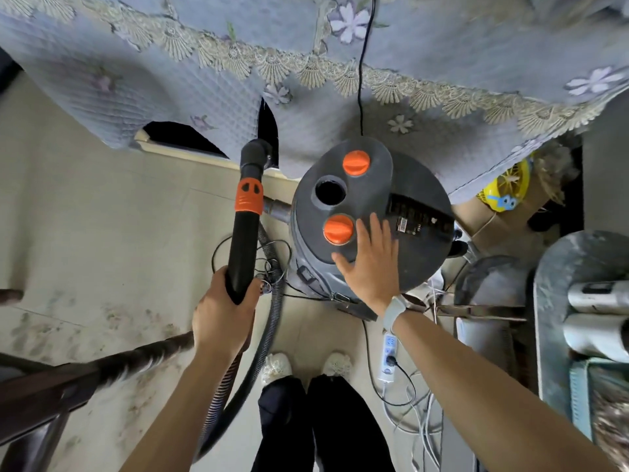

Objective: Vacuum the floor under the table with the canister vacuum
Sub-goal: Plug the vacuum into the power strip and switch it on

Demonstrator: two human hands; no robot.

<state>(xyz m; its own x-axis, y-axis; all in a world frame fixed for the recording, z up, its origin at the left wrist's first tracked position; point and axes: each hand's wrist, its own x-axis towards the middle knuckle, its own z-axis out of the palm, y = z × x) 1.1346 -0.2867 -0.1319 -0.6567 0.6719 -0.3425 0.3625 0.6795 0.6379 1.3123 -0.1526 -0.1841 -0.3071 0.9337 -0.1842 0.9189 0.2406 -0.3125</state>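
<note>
A dark grey canister vacuum (418,199) with two orange knobs on its lid stands on the floor just in front of my feet. My right hand (369,258) lies flat on the lid with straight fingers, beside the nearer orange knob (338,229). My left hand (221,315) grips the black wand (246,229), which has an orange collar. The wand's far end reaches under the hanging blue floral tablecloth (306,56). A ribbed black hose (272,321) curves down from the wand past my left leg.
A white power strip (389,356) with a black plug and loose white cables lies right of my feet. Dark wooden chair parts (68,379) stand at lower left. A grey metal bin (558,267), a cardboard box and a yellow toy crowd the right. The tile floor (102,233) is stained.
</note>
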